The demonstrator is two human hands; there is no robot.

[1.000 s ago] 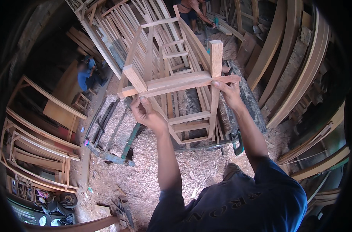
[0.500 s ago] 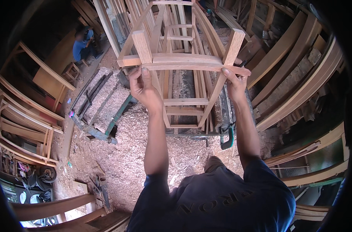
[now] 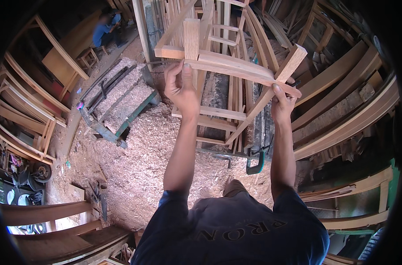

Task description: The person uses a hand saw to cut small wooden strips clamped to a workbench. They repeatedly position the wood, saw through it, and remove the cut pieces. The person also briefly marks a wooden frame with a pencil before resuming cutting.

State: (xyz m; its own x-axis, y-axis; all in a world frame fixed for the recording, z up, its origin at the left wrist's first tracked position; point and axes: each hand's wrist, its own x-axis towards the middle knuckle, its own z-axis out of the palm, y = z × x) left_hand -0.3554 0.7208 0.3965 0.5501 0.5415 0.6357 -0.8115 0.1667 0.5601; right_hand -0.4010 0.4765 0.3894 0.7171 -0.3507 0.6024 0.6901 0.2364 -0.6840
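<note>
1. Curved strip (image 3: 232, 72) at the worker's twelve o'clock, lying across the wooden frame (image 3: 252, 114).
2. Left hand (image 3: 183, 88), eleven o'clock, pinches one end; right hand (image 3: 282, 102), one o'clock, pinches the other.
3. I'd press both thumbs evenly, keeping wrists steady.

Pale wood shavings (image 3: 139, 170) are covering the floor (image 3: 82, 170); long boards (image 3: 355, 118) are lining the right side, wooden frames (image 3: 61, 47) are standing left, and bright light (image 3: 26, 229) is showing at lower left.
</note>
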